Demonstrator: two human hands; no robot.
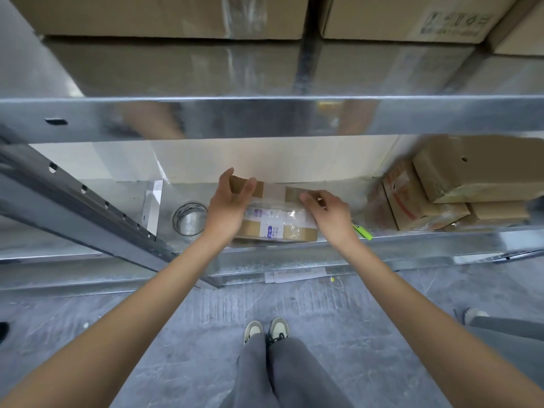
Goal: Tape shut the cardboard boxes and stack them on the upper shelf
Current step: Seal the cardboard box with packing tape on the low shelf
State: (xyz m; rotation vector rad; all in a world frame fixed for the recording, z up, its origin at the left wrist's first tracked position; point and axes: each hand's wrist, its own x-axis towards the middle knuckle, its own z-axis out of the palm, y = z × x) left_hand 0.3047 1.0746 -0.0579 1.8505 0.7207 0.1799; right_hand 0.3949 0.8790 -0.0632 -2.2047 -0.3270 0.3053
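Note:
A small cardboard box (278, 222) with clear tape across its top and a printed label lies on the lower metal shelf (412, 240). My left hand (232, 204) curls over the box's left end, thumb and fingers around its far corner. My right hand (326, 212) rests on the box's right side, fingertips pressing on the taped top. A roll of clear tape (190, 218) lies flat on the shelf just left of the box. The upper shelf (265, 116) runs across above, with large cardboard boxes (164, 16) standing on it.
A stack of small taped boxes (450, 189) fills the right end of the lower shelf. A green utility knife (362, 230) lies by my right wrist. A slanted metal upright (88, 207) crosses at the left. My feet stand on grey floor; another person's shoe (474, 315) is at right.

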